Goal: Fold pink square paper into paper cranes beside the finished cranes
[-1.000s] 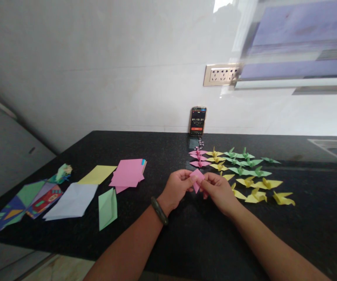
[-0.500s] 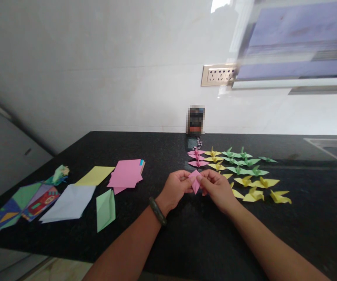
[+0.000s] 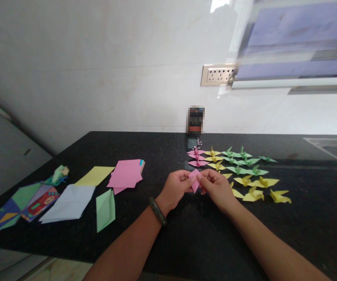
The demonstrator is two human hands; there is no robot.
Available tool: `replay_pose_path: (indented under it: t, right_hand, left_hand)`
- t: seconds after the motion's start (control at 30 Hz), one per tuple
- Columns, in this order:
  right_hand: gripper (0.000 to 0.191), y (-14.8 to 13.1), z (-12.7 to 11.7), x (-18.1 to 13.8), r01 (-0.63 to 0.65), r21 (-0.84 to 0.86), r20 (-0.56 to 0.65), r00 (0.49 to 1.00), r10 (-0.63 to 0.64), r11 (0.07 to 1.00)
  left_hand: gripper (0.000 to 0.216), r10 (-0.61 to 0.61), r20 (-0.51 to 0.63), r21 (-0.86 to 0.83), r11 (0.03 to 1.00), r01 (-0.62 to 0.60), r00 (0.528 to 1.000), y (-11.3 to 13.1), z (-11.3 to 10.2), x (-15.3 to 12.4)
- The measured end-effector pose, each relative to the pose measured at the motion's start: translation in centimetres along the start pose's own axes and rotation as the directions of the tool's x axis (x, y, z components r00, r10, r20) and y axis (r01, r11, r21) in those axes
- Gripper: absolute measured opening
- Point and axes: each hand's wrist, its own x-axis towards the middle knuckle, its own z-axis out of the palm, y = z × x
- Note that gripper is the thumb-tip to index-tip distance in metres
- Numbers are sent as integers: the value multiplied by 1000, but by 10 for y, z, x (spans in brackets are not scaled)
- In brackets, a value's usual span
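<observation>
Over the black counter [image 3: 203, 238] my left hand [image 3: 175, 188] and my right hand [image 3: 218, 188] meet, both pinching one small folded pink paper [image 3: 194, 180] between thumb and fingers. The paper is a pointed diamond shape, tip down. A dark bangle sits on my left wrist. Just beyond my hands lie rows of folded paper cranes: pink ones [image 3: 197, 157], green ones [image 3: 242, 164] and yellow ones [image 3: 259, 189].
A stack of pink sheets [image 3: 126, 173], a yellow sheet [image 3: 95, 175], a pale blue sheet [image 3: 69, 202], a folded green sheet [image 3: 105, 207] and patterned papers [image 3: 22, 203] lie at the left. A phone [image 3: 195, 119] leans on the wall. A sink edge [image 3: 332, 150] is at the right.
My hands and the pink paper have hardly moved; the fingers shifted slightly on the fold. The view has drifted a little.
</observation>
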Motion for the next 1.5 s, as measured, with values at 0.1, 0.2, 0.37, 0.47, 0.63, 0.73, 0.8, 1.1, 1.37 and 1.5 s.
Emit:
replay_pose_path:
  t: [0.1,0.2,0.37,0.47,0.63,0.73,0.8,1.1,1.37,1.5]
  right_hand:
    - [22,-2,0,0,-13,10,1,1000,13,1000]
    - [22,-4,0,-1,-14,7,28,1000,14,1000]
    - [24,-2,0,-1,1,19,1,1000,-1,1000]
    - [25,0,0,-2,8,21,-47,999,-7,1000]
    - [18,-1,0,-2,12,24,-67,998,-10,1000]
    - [17,-1,0,-2,22,59,-53,998,-19,998]
    - [17,-1,0,-2,15,83,-56,998,-10,996]
    - [15,3,-2,-2,67,53,-47,997,-65,996]
    - [16,-7,-6,-2,216,-133,79,975,-207,967]
    - [22,-8,-4,-1,71,-25,18,997,-71,997]
  left_hand:
    - [26,2,-11,-9,1000,-3,1000,0,0,1]
    - [27,-6,-12,-47,999,5,1000,0,1,1]
    - [27,-40,17,-118,992,42,999,1,1,0]
    - [24,-65,39,-162,984,70,997,2,0,-1]
    - [23,-118,125,-229,963,144,985,5,-2,-2]
    - [22,-123,142,-240,958,155,982,5,-2,-3]
    - [22,-116,143,-232,962,147,983,5,-2,-3]
    - [24,-211,142,-248,938,241,967,10,-2,-3]
    - [31,-115,5,-61,992,115,993,5,-1,-2]
    - [29,-61,-47,-36,998,59,997,6,-1,-1]
